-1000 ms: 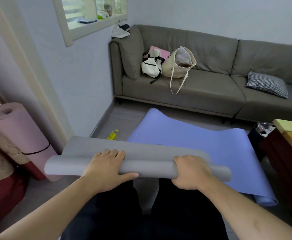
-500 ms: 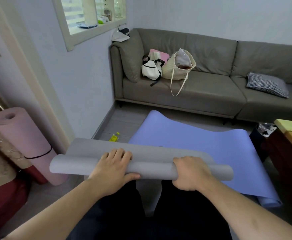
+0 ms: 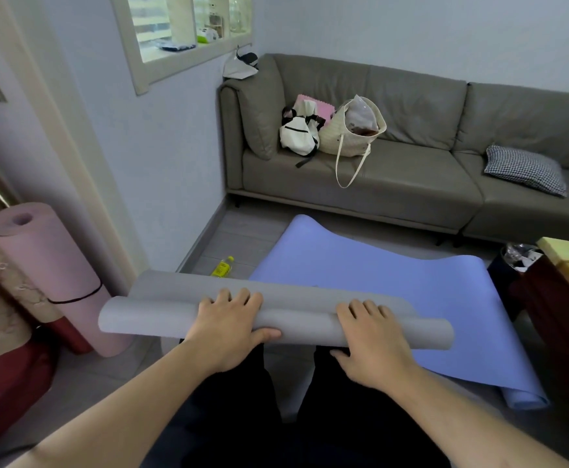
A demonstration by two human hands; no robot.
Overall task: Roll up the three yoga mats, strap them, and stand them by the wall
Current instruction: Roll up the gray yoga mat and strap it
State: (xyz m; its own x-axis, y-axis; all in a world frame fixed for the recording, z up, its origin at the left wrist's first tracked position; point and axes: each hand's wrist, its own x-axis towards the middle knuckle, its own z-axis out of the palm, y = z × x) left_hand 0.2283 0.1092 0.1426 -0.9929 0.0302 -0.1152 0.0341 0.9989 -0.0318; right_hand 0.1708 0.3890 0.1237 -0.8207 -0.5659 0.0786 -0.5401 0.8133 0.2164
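Grey mat (image 3: 161, 315) at lower centre looks light, soft and springy, so keep your left hand (image 3: 232, 329) and right hand (image 3: 371, 342) spread mid-roll, fingers curled over it, thumbs probably underneath, or it unrolls.

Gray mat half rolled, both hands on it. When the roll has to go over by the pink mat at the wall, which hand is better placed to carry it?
Left, probably. The left hand holds the gray mat nearer the pink mat.
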